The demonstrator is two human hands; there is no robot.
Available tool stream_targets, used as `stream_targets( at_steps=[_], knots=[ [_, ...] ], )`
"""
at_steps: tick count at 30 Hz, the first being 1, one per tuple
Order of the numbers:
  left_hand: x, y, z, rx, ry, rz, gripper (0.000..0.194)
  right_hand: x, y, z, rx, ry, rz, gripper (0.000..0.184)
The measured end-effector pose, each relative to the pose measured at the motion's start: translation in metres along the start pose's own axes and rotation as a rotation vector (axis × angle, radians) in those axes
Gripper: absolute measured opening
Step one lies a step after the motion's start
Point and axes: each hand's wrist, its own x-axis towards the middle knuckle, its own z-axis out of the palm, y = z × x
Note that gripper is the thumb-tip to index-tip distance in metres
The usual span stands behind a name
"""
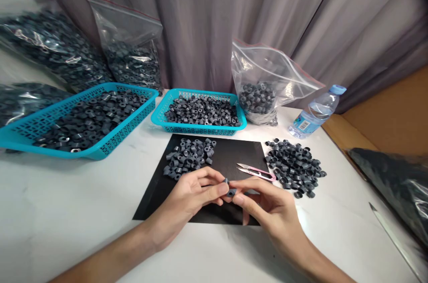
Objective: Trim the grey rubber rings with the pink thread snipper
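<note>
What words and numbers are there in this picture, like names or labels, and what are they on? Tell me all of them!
No word, brand or number is clear enough to read.
Water bottle: its blue label has a white patch with a barcode, but any print is too small and blurred to read.

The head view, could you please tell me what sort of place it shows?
Probably a handwork table: it holds baskets of small grey parts, bags of more, and snips.
</note>
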Motion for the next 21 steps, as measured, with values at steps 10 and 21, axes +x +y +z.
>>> stream_targets(
  at_steps=[10,21],
  knots=[
    [0.0019,-0.0023,0.0014,-0.022,-0.027,-0.001,0.02,0.0019,-0.0029,0.0004,-0.009,0.038,0.025,0.015],
    [-0.0005,0.0013,0.0004,0.031,-0.018,0.023,0.019,0.003,-0.0025,-0.0009,0.013,0.057,0.046,0.013]
  ],
)
